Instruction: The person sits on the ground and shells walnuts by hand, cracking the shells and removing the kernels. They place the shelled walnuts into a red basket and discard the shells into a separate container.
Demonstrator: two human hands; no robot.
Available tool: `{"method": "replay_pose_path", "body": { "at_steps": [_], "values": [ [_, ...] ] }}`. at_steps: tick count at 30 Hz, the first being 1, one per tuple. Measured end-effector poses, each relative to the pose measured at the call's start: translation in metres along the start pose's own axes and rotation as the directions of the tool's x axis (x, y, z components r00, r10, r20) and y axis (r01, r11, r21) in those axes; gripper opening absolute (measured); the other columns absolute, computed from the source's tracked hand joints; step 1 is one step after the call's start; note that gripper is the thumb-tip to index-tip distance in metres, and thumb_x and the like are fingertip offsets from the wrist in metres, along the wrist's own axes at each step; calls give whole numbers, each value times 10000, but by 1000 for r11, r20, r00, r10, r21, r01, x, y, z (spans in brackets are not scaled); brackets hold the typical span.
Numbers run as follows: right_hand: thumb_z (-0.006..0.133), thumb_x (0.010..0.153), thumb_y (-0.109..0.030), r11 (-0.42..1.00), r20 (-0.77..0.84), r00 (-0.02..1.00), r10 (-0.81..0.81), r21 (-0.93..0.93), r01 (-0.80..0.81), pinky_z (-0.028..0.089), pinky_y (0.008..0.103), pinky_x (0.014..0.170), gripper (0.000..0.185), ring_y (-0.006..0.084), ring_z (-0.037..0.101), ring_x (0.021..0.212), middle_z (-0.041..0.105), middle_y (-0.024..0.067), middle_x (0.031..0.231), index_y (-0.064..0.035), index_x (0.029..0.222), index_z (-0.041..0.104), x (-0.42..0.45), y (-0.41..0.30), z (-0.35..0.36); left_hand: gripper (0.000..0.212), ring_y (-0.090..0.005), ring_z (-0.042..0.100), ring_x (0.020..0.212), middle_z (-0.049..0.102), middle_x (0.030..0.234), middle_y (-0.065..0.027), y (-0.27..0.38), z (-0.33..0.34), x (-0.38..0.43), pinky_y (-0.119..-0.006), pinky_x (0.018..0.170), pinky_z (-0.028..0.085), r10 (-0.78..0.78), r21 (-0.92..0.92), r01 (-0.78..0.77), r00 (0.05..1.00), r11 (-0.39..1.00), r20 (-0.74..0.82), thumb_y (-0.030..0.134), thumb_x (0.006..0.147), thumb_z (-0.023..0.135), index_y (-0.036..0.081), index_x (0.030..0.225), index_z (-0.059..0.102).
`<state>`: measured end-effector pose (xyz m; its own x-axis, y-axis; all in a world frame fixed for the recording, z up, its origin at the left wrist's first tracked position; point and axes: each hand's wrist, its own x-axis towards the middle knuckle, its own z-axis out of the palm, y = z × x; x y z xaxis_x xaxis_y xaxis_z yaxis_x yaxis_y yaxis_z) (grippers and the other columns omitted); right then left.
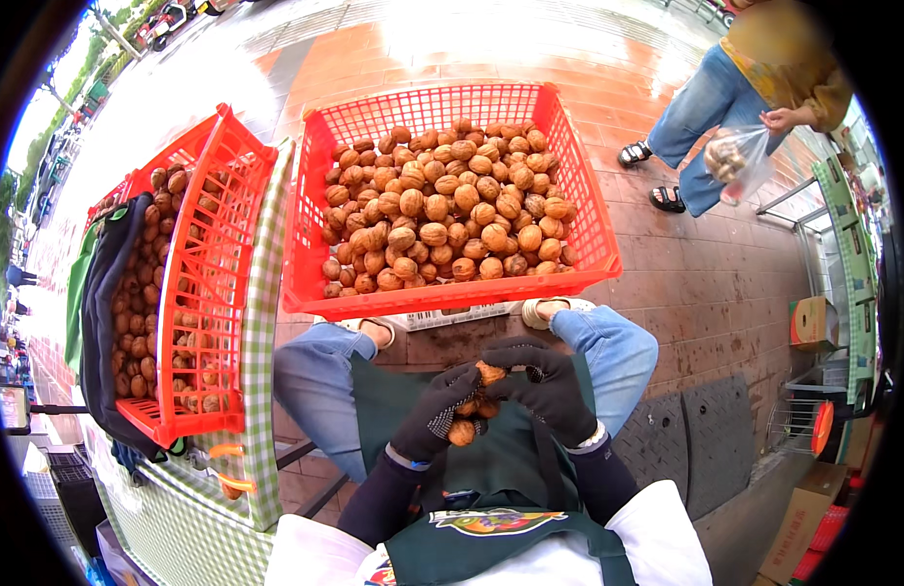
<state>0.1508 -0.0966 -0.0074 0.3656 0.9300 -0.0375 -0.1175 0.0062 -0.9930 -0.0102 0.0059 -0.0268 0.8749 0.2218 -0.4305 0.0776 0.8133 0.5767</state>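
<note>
My left hand [439, 410], in a black glove with pale grip dots, is closed around several walnuts [462, 432] above my lap. Black-gloved too, my right hand [543, 384] curls against the same cluster, its fingertips on the upper walnut [490, 373]. Whether another nut lies inside the right palm is hidden. Beyond my knees stands a red plastic crate [452, 288] with a loose heap of walnuts [437, 209] in it. A dark green apron [496, 469] covers my lap beneath both hands.
Left, a second red crate [203, 293] of walnuts stands on a table with a green checked cloth [265, 293]; orange-handled pliers [231, 469] lie there. A white crate [452, 316] is under the front crate. At right, a person [723, 110] holds a plastic bag [737, 157].
</note>
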Motion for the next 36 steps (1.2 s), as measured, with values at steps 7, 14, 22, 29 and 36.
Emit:
{"method": "replay_pose_path", "body": {
  "at_steps": [7,14,22,29,36],
  "values": [
    [654,823,33,997,-296,954,49,75,-28,505,281,745,170,137,627,863,660,77,999,-11,981,700,3,12,8,526,-150,634,801,640,1011,-100,-2,4,2,-258,564,509,47,82,-46,999,996,-12,405,888,587,6,1226,543],
    [663,805,37,958,-375,924,-69,-282,-43,496,270,741,214,157,620,851,643,64,956,-37,1003,696,4,8,-15,561,-172,634,845,627,1083,-114,3,7,1,-276,587,530,83,115,-75,995,991,-64,258,834,663,1,1306,501],
    [767,719,-14,980,-130,984,-119,-173,96,478,264,798,289,144,591,927,620,44,967,-62,1000,719,-4,-10,-16,526,-119,611,838,630,1080,-74,15,13,4,-250,647,516,130,212,-107,987,971,-96,158,839,660,11,1320,505],
    [783,705,-55,868,3,980,-199,-463,177,494,289,788,431,184,604,907,623,77,994,-64,1121,670,-1,-37,-7,452,-94,593,791,626,1018,-65,21,18,5,-250,627,509,199,377,-141,973,915,-120,133,843,683,12,1253,538],
    [728,752,12,909,50,971,-235,-342,238,525,289,805,265,186,656,902,678,80,972,-38,1009,692,6,-24,-17,390,-97,586,804,609,989,-58,12,3,9,-251,645,495,275,357,-223,956,907,-101,144,833,694,17,1161,526]
  ]
}}
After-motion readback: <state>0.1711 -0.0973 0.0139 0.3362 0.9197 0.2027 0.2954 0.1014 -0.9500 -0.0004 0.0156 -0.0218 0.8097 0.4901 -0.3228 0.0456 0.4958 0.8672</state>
